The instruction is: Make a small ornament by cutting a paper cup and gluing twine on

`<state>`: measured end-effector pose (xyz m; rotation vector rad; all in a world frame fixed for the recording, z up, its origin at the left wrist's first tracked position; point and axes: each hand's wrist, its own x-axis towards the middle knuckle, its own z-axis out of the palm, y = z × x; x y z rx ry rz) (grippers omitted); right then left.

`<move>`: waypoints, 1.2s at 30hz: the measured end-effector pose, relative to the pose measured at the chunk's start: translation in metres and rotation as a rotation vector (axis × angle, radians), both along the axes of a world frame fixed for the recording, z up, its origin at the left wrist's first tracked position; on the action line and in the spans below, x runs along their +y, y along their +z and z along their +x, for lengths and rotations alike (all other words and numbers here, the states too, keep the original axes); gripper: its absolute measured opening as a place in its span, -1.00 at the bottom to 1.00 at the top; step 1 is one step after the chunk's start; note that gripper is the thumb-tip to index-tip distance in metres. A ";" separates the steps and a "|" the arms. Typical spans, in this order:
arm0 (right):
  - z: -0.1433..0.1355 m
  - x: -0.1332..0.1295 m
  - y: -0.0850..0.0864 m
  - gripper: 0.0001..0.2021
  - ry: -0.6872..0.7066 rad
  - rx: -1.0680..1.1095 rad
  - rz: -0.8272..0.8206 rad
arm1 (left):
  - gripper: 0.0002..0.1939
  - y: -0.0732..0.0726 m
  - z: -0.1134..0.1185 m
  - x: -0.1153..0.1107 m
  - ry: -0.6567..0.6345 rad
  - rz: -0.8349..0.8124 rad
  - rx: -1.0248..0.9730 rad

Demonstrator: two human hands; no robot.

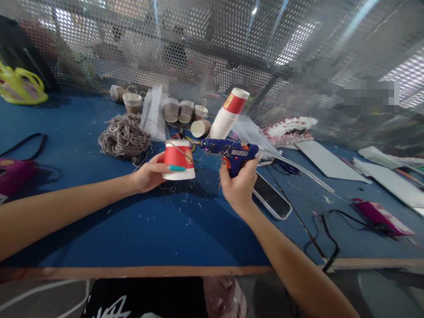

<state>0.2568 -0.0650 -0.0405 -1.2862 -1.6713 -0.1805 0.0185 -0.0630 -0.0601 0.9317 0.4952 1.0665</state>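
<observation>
A red and white paper cup (179, 155) is upside down in my left hand (150, 173), the thumb lying across its side. Grey twine (175, 142) runs around the cup's upturned base. My right hand (241, 183) is wrapped round the handle of a blue glue gun (225, 148), a finger at its orange trigger. The gun's nozzle points left and is close to the cup's upper edge; whether they touch I cannot tell. A clear glue stick (298, 168) trails from the back of the gun. Behind my left hand lies a bundle of grey twine (124, 137).
A tilted stack of paper cups (228, 115) stands behind the gun. Several twine-wrapped cups (171, 110) line the perforated metal screen (198, 53). A phone (272, 196) lies beside my right hand. White boards (331, 161) and a purple box (382, 216) are on the right.
</observation>
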 end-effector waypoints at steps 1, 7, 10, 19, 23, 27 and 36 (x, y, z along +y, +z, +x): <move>0.000 0.000 0.000 -0.67 -0.005 0.002 -0.009 | -0.40 0.001 0.000 0.000 0.000 0.006 0.004; -0.001 -0.001 0.001 -0.67 -0.015 0.025 -0.049 | -0.32 0.004 0.001 -0.001 0.018 0.035 0.027; -0.003 -0.001 0.004 -0.67 -0.019 0.030 -0.073 | -0.31 0.004 0.001 0.000 0.035 0.058 0.028; -0.008 0.005 0.006 -0.47 0.005 0.318 -0.467 | -0.24 -0.003 0.005 0.000 0.268 0.112 0.047; -0.008 0.009 0.007 -0.51 0.082 0.351 -0.583 | -0.19 -0.005 0.005 0.000 0.296 0.217 0.124; -0.005 0.011 0.006 -0.56 0.025 0.087 -0.505 | -0.23 -0.006 0.004 0.000 0.270 0.270 0.198; -0.016 0.010 -0.025 -0.56 -0.031 -0.219 -0.346 | -0.24 0.000 0.004 -0.005 0.234 0.338 0.273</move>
